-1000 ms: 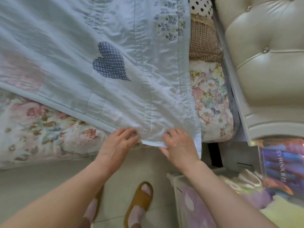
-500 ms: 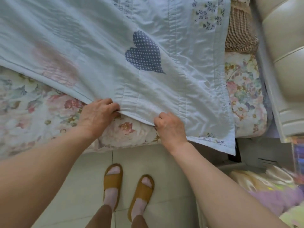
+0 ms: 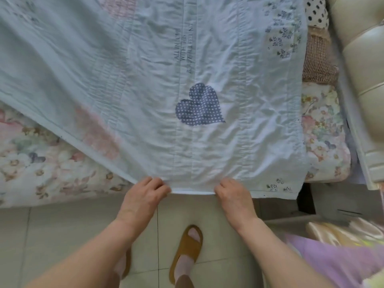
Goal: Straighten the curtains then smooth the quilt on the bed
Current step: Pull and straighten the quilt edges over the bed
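A pale blue quilt (image 3: pixel 145 84) with a dotted navy heart patch and printed words lies spread over the bed, its near edge hanging past the mattress side. My left hand (image 3: pixel 143 196) pinches that near hem from below. My right hand (image 3: pixel 232 194) grips the same hem a short way to the right. The strip of hem between the two hands is stretched straight. Under the quilt a floral sheet (image 3: pixel 41 163) covers the mattress. No curtains are in view.
A cream tufted headboard (image 3: pixel 361 59) stands at the right, with a checked pillow (image 3: pixel 318 59) and a polka-dot pillow (image 3: pixel 315 11) beside it. A bin of purple and cream fabric (image 3: pixel 340 246) sits at lower right. My feet in brown slippers (image 3: pixel 187 250) stand on tile.
Both hands have pulled the quilt's hem toward me and down over the mattress side. The heart patch has shifted nearer and the cloth lies flatter.
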